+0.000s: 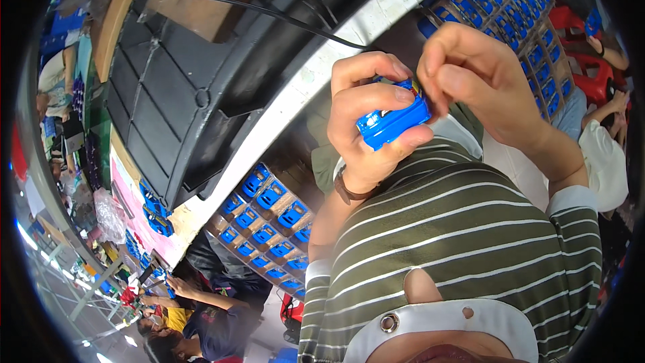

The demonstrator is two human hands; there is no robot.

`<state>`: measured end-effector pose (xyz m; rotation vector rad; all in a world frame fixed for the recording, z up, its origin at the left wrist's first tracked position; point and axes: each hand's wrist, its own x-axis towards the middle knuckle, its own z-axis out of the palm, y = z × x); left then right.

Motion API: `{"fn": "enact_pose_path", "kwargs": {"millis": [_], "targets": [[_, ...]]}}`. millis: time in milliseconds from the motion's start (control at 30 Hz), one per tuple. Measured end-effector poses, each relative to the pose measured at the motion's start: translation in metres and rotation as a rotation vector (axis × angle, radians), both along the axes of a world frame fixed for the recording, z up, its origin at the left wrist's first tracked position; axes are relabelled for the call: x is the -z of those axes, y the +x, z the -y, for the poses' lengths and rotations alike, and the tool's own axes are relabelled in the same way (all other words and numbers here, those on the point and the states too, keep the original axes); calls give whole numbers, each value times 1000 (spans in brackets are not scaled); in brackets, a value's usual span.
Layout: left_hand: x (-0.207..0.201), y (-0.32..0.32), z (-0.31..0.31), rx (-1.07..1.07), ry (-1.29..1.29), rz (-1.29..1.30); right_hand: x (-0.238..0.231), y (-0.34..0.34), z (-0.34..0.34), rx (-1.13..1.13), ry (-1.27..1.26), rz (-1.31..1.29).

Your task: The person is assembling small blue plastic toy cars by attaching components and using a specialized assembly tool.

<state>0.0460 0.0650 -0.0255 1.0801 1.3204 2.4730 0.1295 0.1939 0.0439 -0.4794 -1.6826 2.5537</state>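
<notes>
My left hand (359,117) is closed around a blue toy car body (396,123), its fingers over the top and the thumb along the near side. The car is held in the air in front of my striped shirt, next to the white table edge. Close by its right end, my right hand (474,77) has the thumb and fingers curled together in a pinch. Whatever sits between those fingertips, if anything, is hidden. Part of the car is covered by my left fingers.
A large black plastic tray (168,87) lies on the white table (285,117), with a black cable (269,17) across it. Compartmented boxes of blue car bodies stand at left (265,218) and right (514,17). Red stools (591,74) and other people are around.
</notes>
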Motion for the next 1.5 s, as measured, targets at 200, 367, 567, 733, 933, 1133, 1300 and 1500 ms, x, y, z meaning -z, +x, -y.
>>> {"fn": "enact_pose_path", "kwargs": {"millis": [200, 367, 567, 733, 933, 1133, 1300, 1500], "targets": [[-36, -5, -2, -59, -76, 400, 64, 5, 2, 10, 1102, -577], [-68, -16, -15, -150, -132, 663, 62, -6, 20, 167, 1238, -590], [-82, -33, -17, 2, -181, 821, 29, 0, 0, 129, 992, -612], [-88, -33, -20, 156, -178, 1013, -19, -18, -14, 198, 1070, -664], [-96, -48, -7, 358, -10, 1050, -28, -37, -25, 234, 844, -564], [-102, -73, -7, 334, 2, 1070, -42, -64, -26, 251, 895, -466], [-104, -85, -9, 317, 46, 1047, -56, -84, -29, 218, 994, -491], [-106, -91, -9, 315, 53, 1051, -59, -94, -33, 119, 940, -537]]}}
